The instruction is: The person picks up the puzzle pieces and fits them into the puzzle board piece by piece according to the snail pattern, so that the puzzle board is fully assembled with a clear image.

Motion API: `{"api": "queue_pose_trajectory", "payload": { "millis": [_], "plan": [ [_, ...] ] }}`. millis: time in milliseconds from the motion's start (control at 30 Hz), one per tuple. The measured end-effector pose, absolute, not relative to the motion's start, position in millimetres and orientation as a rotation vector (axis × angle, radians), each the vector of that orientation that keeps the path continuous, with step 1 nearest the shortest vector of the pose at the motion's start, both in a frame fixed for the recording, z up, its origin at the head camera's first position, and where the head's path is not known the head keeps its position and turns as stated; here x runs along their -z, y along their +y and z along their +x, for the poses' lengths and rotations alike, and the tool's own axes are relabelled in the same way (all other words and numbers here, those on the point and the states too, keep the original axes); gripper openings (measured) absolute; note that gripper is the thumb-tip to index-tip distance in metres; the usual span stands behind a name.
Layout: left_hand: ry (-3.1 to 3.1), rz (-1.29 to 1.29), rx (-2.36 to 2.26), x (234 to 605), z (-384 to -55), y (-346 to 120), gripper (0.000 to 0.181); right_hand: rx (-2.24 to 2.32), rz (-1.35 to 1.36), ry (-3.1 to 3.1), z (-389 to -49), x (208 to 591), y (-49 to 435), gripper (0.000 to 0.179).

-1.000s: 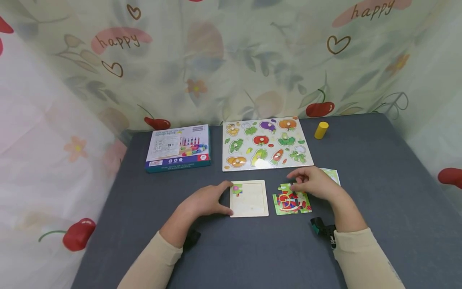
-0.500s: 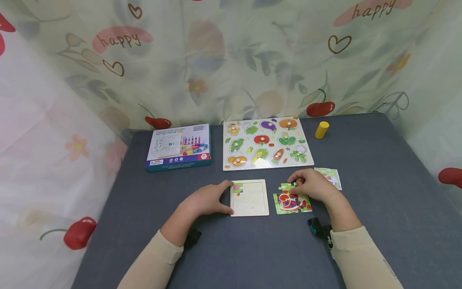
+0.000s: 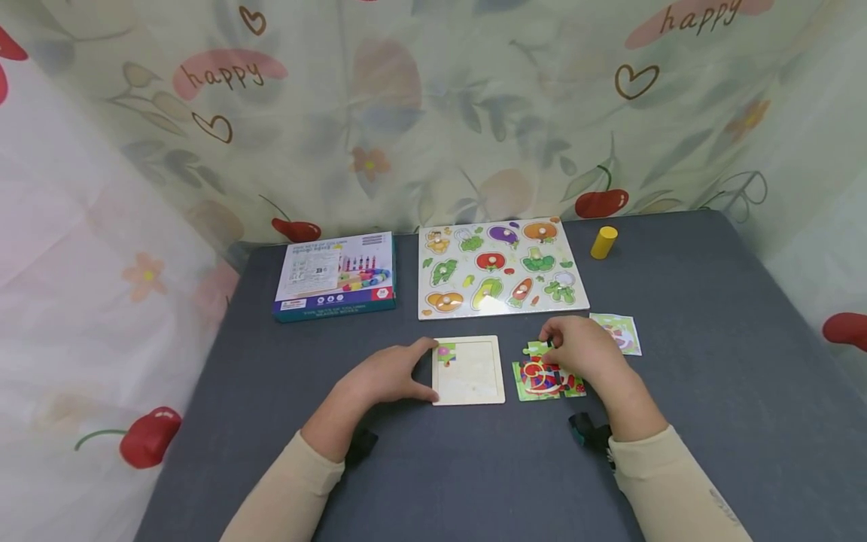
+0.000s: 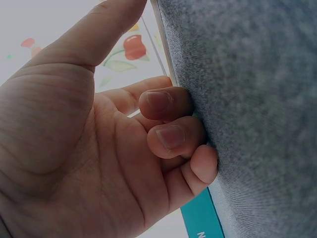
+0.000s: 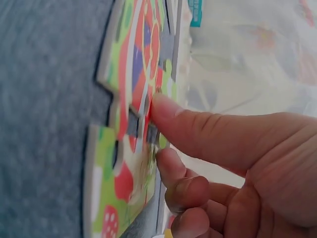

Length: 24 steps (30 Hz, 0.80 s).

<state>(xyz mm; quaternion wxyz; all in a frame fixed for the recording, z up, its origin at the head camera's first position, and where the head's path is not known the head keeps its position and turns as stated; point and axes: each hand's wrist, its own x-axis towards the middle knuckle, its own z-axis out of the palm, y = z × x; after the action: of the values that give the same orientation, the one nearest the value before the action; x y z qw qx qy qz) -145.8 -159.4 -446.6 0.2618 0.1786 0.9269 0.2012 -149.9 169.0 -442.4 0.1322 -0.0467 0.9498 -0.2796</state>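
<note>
My left hand (image 3: 386, 374) holds the left edge of a square wooden puzzle tray (image 3: 474, 376), index finger at the far corner and thumb at the near one. In the left wrist view its other fingers (image 4: 171, 136) curl in beside the cloth. A green puzzle piece (image 3: 446, 351) with a pink spot lies in the tray's far left corner. To the right, interlocking jigsaw pieces (image 3: 538, 376) with a red and blue picture lie on the table. My right hand (image 3: 585, 348) pinches one puzzle piece at their far right; the thumb covers part of it, and gaps show around it.
Behind the tray lies a vegetable peg puzzle board (image 3: 501, 267), with a boxed set (image 3: 335, 276) to its left. A yellow cylinder (image 3: 604, 243) stands back right. A small printed card (image 3: 626, 335) lies beyond my right hand. A printed curtain (image 3: 433, 113) hangs behind the table.
My right wrist and forearm have swung left while the fingertips stay at the jigsaw pieces, so more of the printed card shows. My left hand and the tray stay put.
</note>
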Motion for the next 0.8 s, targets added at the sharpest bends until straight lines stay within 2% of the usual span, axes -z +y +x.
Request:
{"api": "queue_pose_trajectory", "payload": {
  "millis": [800],
  "plan": [
    [2.514,0.495,-0.546,443.9,-145.1,-158.8,0.090,0.830,-0.241,2.720,-151.9,435.7,177.3,0.027]
  ]
}}
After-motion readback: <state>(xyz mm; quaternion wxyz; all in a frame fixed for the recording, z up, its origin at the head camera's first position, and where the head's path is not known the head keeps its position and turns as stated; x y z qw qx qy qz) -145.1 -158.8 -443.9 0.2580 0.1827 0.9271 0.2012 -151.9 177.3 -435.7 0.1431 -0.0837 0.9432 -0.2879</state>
